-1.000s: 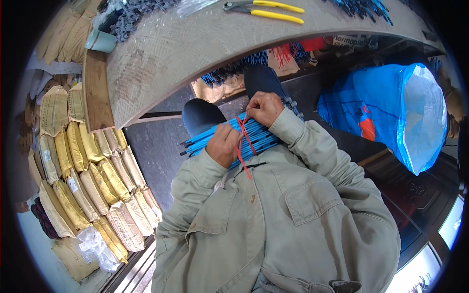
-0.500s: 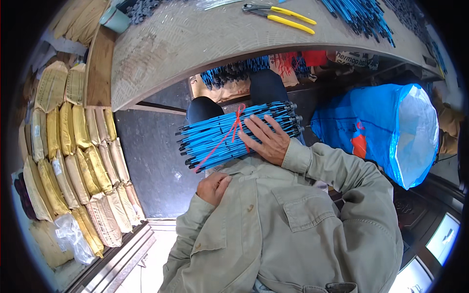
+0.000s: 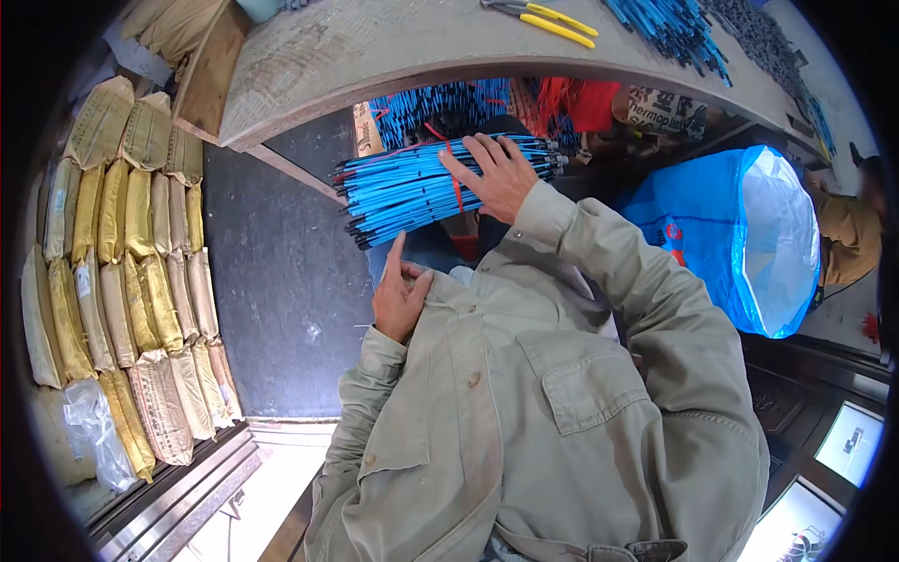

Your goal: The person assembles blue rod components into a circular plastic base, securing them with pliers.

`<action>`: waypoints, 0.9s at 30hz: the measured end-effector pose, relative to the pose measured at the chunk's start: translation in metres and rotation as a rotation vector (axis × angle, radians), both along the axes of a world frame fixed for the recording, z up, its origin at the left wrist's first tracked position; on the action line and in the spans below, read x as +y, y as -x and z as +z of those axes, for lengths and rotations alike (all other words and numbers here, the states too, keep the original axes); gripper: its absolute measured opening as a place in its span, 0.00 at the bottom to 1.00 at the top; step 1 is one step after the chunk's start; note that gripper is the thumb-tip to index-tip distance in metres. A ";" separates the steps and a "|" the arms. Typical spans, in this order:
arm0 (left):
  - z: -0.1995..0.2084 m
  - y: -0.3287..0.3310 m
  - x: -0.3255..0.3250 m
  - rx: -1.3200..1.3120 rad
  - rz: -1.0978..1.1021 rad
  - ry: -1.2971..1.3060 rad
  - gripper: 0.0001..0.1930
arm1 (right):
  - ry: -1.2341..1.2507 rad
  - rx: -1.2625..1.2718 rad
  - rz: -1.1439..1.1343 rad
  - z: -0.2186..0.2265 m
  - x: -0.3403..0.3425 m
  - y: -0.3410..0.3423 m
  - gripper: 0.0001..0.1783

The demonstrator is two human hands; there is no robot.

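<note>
A thick bundle of thin blue rods or cables [image 3: 398, 192] with black ends lies across my knees, tied round with a red string [image 3: 457, 183]. My right hand [image 3: 501, 178] grips it from above near its right end, with the fingers curved over the top of the rods. Just below the bundle's lower left edge is my left hand [image 3: 401, 298], its index finger stretched toward the black tips and the thumb apart. Nothing shows in the left hand. Whether its fingertip touches the rods I cannot tell.
Above stands a worktable [image 3: 375, 47] with yellow-handled pliers [image 3: 548, 23] and loose blue rods [image 3: 670, 37]. More blue bundles [image 3: 440, 108] sit beneath it. A large blue bag [image 3: 702, 220] is open at right. Stacked packages [image 3: 122, 262] line the left; a person [image 3: 847, 225] is at far right.
The bundle has shifted away from my body and its red string lies differently across it. My right hand has moved with it. My left hand has risen toward the bundle and extended its index finger.
</note>
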State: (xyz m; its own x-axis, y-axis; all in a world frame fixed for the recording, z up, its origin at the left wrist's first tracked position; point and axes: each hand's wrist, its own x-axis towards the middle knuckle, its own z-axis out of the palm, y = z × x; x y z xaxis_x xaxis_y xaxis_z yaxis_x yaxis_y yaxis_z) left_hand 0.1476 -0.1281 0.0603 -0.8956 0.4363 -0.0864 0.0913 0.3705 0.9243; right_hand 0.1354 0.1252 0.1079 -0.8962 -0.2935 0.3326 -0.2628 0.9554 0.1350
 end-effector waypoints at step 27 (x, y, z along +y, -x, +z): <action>0.033 0.053 -0.009 0.152 -0.111 -0.021 0.09 | 0.121 -0.135 -0.004 0.044 0.069 -0.029 0.57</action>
